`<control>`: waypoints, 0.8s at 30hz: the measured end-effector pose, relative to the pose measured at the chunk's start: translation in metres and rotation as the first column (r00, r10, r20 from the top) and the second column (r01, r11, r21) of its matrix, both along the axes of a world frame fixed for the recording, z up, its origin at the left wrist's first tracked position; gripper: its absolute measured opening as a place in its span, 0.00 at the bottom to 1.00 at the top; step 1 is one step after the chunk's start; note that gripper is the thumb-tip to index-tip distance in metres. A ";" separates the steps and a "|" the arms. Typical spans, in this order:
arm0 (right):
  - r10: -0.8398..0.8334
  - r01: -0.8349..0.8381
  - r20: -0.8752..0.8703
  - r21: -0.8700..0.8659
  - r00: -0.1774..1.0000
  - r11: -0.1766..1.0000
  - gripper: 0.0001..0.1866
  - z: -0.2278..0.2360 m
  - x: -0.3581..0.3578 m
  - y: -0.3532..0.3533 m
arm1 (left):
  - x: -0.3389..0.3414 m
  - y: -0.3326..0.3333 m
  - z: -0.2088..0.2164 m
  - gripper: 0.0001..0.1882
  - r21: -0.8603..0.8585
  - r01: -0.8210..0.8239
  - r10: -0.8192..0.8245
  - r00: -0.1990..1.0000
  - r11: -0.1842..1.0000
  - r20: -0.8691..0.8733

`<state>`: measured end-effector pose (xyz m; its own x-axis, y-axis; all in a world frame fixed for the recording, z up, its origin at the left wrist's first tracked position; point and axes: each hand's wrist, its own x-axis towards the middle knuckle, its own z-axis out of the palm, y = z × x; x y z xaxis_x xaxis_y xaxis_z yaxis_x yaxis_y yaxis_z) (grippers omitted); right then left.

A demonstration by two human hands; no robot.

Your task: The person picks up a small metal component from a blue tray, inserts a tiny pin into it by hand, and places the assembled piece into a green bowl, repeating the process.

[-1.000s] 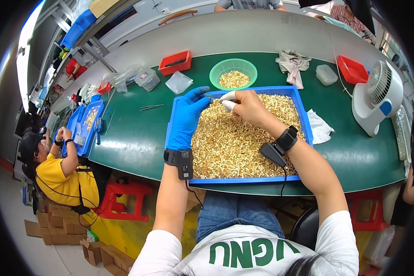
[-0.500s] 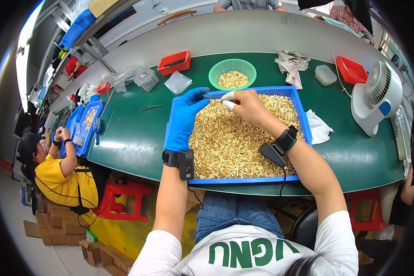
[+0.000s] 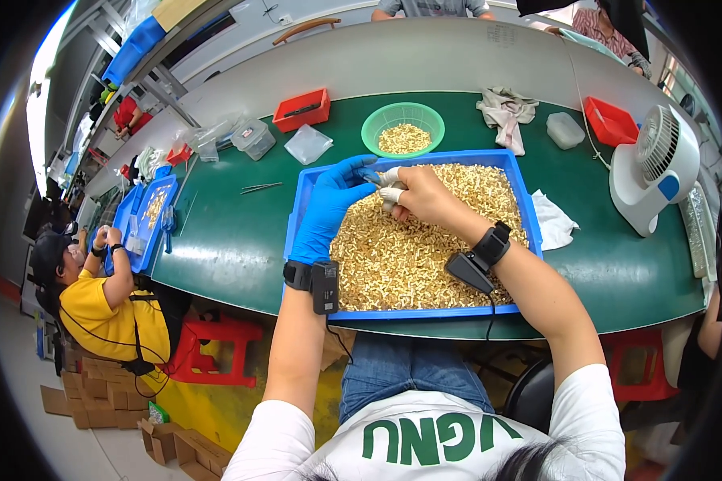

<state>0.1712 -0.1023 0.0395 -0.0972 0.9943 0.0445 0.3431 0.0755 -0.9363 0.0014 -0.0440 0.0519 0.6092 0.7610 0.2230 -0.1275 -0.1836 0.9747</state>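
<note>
A blue glove covers my left hand, raised over the far left part of a blue tray. Small gold-coloured metal pieces, short and cylinder-like, fill that tray. White finger covers sit on fingertips of my right hand, which meets the left one above the pieces. Both hands are closed, fingertips pinched close together. Whatever lies between them is too small and covered to name. Just beyond the tray stands a green mesh basket with more gold pieces inside.
Tweezers lie left of the tray, a white cloth right of it. Farther back are a red bin, clear plastic boxes and a crumpled rag. A white fan stands right. A person in yellow works at left.
My right hand has drawn slightly left and its fingers have curled in against the left fingertips. The left hand has shifted only a little, staying over the tray.
</note>
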 end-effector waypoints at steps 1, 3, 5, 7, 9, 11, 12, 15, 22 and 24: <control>-0.001 0.003 -0.082 0.026 0.997 1.000 0.09 -0.003 0.000 0.002 | 0.002 0.000 0.000 0.19 0.000 0.000 0.000 1.000 1.000 0.001; 0.003 0.015 -0.243 0.075 0.970 0.997 0.09 -0.007 0.001 0.004 | 0.010 0.001 -0.002 0.19 -0.054 -0.078 0.086 0.979 0.996 0.182; -0.042 0.069 -0.254 0.098 0.966 0.993 0.09 -0.005 0.008 0.007 | 0.004 0.005 -0.007 0.19 -0.085 -0.116 0.135 0.954 0.990 0.269; -0.131 0.176 -0.279 0.144 0.951 0.974 0.10 0.001 0.013 0.008 | -0.026 0.018 -0.024 0.18 0.393 -0.079 0.232 0.904 0.916 -0.360; -0.126 0.164 -0.218 0.167 0.968 0.972 0.10 0.002 0.015 0.009 | -0.030 0.022 -0.028 0.17 0.575 0.060 0.364 0.720 0.816 -0.591; -0.123 0.141 -0.103 0.203 0.987 0.969 0.10 0.002 0.016 0.009 | -0.025 0.024 -0.027 0.17 0.319 0.200 0.090 0.706 0.926 -0.702; -0.122 0.141 -0.102 0.205 0.987 0.969 0.10 0.002 0.015 0.009 | -0.023 0.025 -0.027 0.16 0.180 0.267 -0.054 0.684 0.947 -0.728; -0.051 0.044 0.029 0.195 0.998 0.980 0.11 0.002 0.012 0.005 | -0.020 0.026 -0.022 0.14 0.256 0.147 0.039 0.798 0.955 -0.602; -0.089 0.052 0.100 0.331 0.991 0.942 0.10 0.004 0.003 -0.004 | -0.016 0.020 -0.010 0.07 -0.239 -0.060 0.081 0.994 0.969 0.077; -0.107 0.057 0.117 0.370 0.987 0.927 0.10 0.002 0.003 -0.003 | -0.014 0.018 -0.011 0.05 -0.342 0.010 0.066 0.976 0.940 0.209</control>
<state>0.1746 -0.1055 0.0419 -0.0462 0.9163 0.3979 0.4814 0.3694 -0.7949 -0.0127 -0.0256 0.0407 0.5532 0.8300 0.0714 -0.3394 0.1462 0.9292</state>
